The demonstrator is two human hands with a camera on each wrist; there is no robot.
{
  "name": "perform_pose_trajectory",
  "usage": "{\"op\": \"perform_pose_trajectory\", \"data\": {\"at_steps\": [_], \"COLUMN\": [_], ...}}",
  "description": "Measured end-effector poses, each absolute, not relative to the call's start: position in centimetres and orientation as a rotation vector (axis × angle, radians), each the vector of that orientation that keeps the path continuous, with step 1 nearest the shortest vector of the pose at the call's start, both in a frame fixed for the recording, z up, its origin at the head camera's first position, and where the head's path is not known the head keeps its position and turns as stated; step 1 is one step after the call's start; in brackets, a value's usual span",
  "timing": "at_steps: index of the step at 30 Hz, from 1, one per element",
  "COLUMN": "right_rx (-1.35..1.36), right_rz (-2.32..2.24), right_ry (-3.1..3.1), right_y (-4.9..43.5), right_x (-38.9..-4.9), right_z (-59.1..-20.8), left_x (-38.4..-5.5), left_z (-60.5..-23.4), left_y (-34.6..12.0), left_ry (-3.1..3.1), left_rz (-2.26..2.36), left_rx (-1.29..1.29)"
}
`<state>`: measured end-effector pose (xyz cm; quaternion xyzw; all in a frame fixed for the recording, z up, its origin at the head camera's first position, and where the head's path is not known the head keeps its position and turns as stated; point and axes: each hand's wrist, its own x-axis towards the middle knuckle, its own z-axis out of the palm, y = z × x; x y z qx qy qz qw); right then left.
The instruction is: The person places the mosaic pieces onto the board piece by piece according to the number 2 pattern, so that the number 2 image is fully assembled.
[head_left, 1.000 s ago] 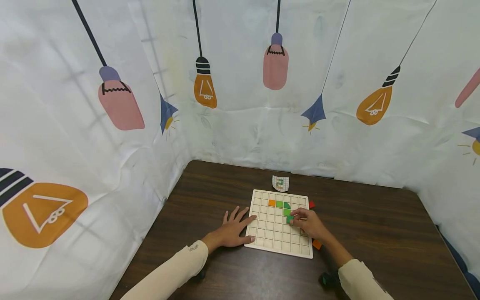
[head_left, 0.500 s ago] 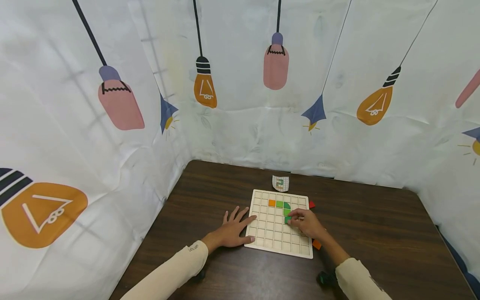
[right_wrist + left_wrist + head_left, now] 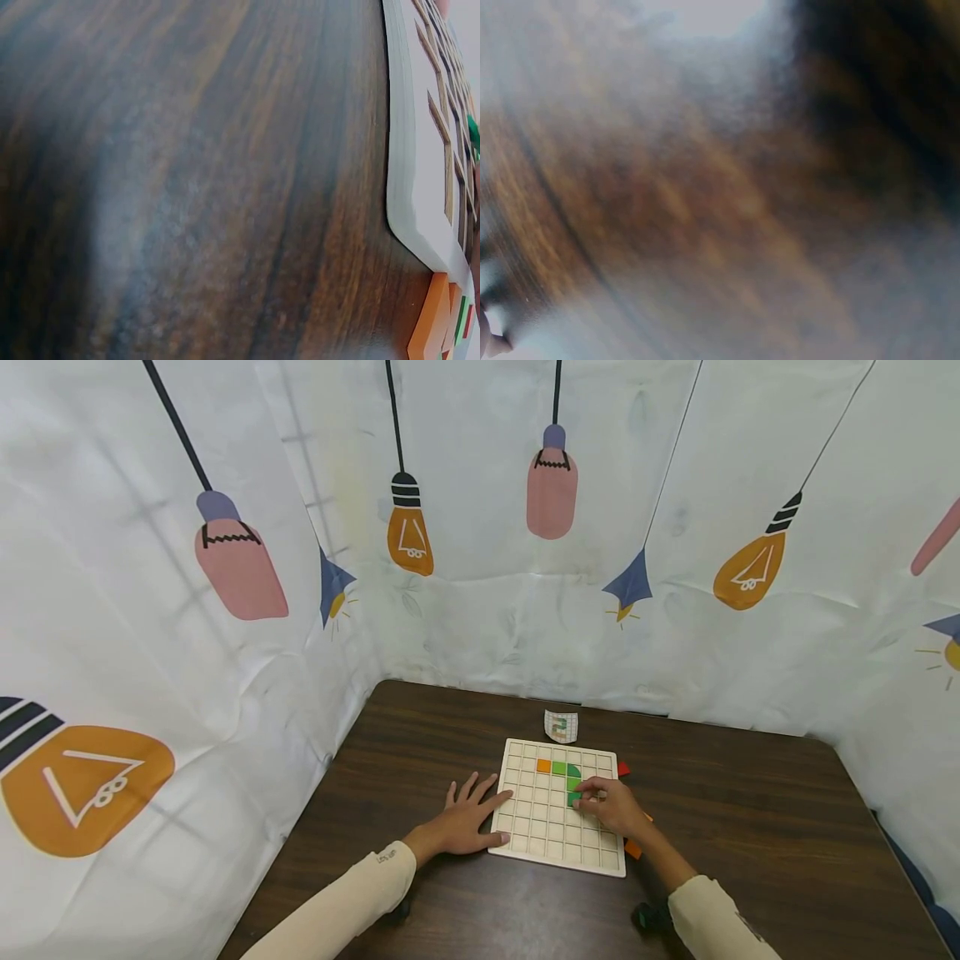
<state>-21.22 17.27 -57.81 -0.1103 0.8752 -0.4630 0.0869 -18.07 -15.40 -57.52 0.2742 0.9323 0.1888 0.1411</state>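
A pale gridded board [image 3: 536,835] lies on the dark wooden table. My left hand [image 3: 467,821] rests with spread fingers on its left edge. At the board's right half, my right hand [image 3: 617,806] pinches a dark green tile [image 3: 573,798] just below a light green tile [image 3: 573,784]; whether it sits down in its cell I cannot tell. Above these, an orange tile [image 3: 543,766], another light green tile [image 3: 558,767] and a round-cornered dark green tile [image 3: 573,771] form a row. Little of either hand shows in the wrist views.
Behind the board lies a small printed pattern card [image 3: 561,727]. Loose tiles, one red [image 3: 623,769] and some orange [image 3: 431,322], lie along the board's right side. A dark object [image 3: 649,917] is beneath the right forearm. Patterned white cloth [image 3: 480,610] hangs behind the table.
My right hand has shifted slightly left with the dark green tile, bringing it under the light green tile. The left hand has stayed where it was.
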Motion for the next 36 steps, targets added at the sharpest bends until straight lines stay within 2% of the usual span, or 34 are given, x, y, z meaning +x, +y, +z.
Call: {"op": "perform_pose_trajectory", "data": {"at_steps": [10,36], "right_rx": [-0.252,-0.251], "right_rz": [-1.363,-1.281], "right_ry": [2.636,2.706], "right_y": [17.14,16.74], "right_x": [-21.32,-21.15], "right_z": [-57.77,-57.70], "left_x": [-17.97,-17.82], "left_z": [-57.24,-56.85], "left_y": [-15.33,-15.29], "left_ry": [2.687,2.688], "left_rz": [0.544,0.551], "left_rx": [0.786,0.790]}}
